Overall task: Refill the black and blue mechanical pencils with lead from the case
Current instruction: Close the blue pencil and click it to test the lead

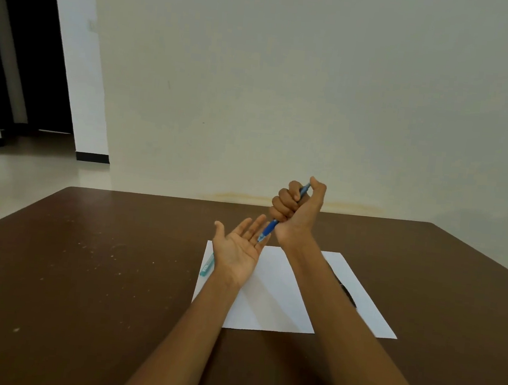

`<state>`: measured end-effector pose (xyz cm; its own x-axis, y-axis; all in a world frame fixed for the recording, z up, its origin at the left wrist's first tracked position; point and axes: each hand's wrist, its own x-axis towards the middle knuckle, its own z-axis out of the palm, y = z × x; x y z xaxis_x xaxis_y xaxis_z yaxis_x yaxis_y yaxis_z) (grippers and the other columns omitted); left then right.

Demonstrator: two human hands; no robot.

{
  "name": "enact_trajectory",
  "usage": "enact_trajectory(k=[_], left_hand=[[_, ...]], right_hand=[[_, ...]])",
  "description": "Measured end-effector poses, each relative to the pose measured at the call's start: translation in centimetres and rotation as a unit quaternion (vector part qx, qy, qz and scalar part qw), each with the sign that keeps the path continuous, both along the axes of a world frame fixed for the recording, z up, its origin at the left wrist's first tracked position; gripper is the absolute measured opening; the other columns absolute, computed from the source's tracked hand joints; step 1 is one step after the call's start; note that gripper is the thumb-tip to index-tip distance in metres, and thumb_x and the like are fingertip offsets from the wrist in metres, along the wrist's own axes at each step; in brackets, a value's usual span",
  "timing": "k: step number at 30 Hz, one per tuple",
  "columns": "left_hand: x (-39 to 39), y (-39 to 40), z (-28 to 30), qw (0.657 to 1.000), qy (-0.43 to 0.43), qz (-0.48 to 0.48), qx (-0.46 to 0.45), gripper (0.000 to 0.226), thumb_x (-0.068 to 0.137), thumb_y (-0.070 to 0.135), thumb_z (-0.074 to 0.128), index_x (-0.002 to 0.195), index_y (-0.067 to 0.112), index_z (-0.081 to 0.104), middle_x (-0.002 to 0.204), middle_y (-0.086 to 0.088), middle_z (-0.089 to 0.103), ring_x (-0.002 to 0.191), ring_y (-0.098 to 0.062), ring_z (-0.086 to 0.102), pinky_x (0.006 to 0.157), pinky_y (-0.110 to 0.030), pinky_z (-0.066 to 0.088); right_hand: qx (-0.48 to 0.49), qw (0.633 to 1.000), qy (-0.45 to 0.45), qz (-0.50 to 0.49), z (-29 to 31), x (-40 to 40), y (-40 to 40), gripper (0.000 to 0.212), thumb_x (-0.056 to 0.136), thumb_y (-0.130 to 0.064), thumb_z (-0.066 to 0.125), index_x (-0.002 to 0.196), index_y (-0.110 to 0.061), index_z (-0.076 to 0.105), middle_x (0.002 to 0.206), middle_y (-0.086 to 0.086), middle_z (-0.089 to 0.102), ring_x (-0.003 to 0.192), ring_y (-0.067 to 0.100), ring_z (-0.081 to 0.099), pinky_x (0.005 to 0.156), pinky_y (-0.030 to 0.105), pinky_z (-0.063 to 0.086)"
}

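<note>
your right hand [296, 211] is closed in a fist around the blue pencil [269, 228], above the far edge of the white paper [280, 289], and the pencil points tip down toward your left hand [239, 245]. the thumb sits at the top end of the pencil, so it seems you are pressing the button to test or feed the lead. your left hand is spread flat with the palm up, holding nothing, just over the far left corner of the paper, and the pencil tip is at its fingers or very close; i cannot tell if it touches. a teal thing, probably the lead case [206, 267], lies on the bench [81, 268] at the left edge of the paper, partly hidden by your left wrist. a dark thing, maybe the black pencil [349, 295], lies on the right part of the paper, mostly hidden behind your right forearm, so i am not sure. to do this step well, keep the palm directly under the tip and over the paper, so a lead that falls out lands where you can see it. press the button with short, soft clicks and keep the pencil steep. do not push the tip against the skin, because a thin lead will likely break. if nothing comes out, the pencil is probably empty and you can open the case.
</note>
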<state>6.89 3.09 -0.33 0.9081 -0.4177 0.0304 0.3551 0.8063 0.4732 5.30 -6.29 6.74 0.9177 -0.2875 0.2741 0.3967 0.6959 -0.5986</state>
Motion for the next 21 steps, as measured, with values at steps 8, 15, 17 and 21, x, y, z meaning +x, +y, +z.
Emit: enact_trajectory(k=[8, 15, 17, 21], left_hand=[[-0.2, 0.0, -0.2, 0.999, 0.017, 0.022, -0.032, 0.073, 0.094, 0.058, 0.019, 0.141, 0.004, 0.033, 0.116, -0.018, 0.060, 0.104, -0.031, 0.060, 0.089, -0.040, 0.046], [0.3, 0.1, -0.5, 0.998, 0.014, 0.023, -0.049, 0.074, 0.093, 0.060, 0.019, 0.140, 0.004, 0.034, 0.118, -0.017, 0.060, 0.105, -0.031, 0.060, 0.087, -0.039, 0.051], [0.2, 0.1, -0.6, 0.999, 0.008, 0.023, -0.044, 0.074, 0.093, 0.061, 0.020, 0.140, 0.005, 0.034, 0.121, -0.017, 0.059, 0.105, -0.030, 0.061, 0.085, -0.037, 0.053], [0.2, 0.1, -0.5, 0.999, 0.007, 0.018, -0.046, 0.074, 0.093, 0.060, 0.022, 0.140, 0.004, 0.034, 0.119, -0.017, 0.060, 0.105, -0.031, 0.061, 0.083, -0.038, 0.053]], right_hand=[[-0.043, 0.999, 0.011, 0.008, -0.2, 0.9, 1.8, 0.048, 0.089, -0.037, 0.031, 0.044, -0.021, 0.028, 0.036, -0.009, 0.020, 0.031, 0.005, 0.012, 0.037, 0.010, 0.012], [-0.054, 0.998, 0.024, -0.001, -0.3, 1.2, 2.2, 0.048, 0.090, -0.037, 0.033, 0.046, -0.021, 0.027, 0.036, -0.009, 0.021, 0.031, 0.005, 0.012, 0.036, 0.010, 0.013], [-0.061, 0.998, 0.027, -0.003, -0.3, 1.2, 2.2, 0.047, 0.090, -0.037, 0.033, 0.047, -0.020, 0.027, 0.037, -0.009, 0.021, 0.032, 0.005, 0.012, 0.037, 0.011, 0.012], [-0.070, 0.997, 0.035, -0.008, -0.1, 1.2, 2.3, 0.046, 0.090, -0.038, 0.033, 0.049, -0.020, 0.026, 0.038, -0.008, 0.021, 0.033, 0.006, 0.013, 0.039, 0.012, 0.012]])
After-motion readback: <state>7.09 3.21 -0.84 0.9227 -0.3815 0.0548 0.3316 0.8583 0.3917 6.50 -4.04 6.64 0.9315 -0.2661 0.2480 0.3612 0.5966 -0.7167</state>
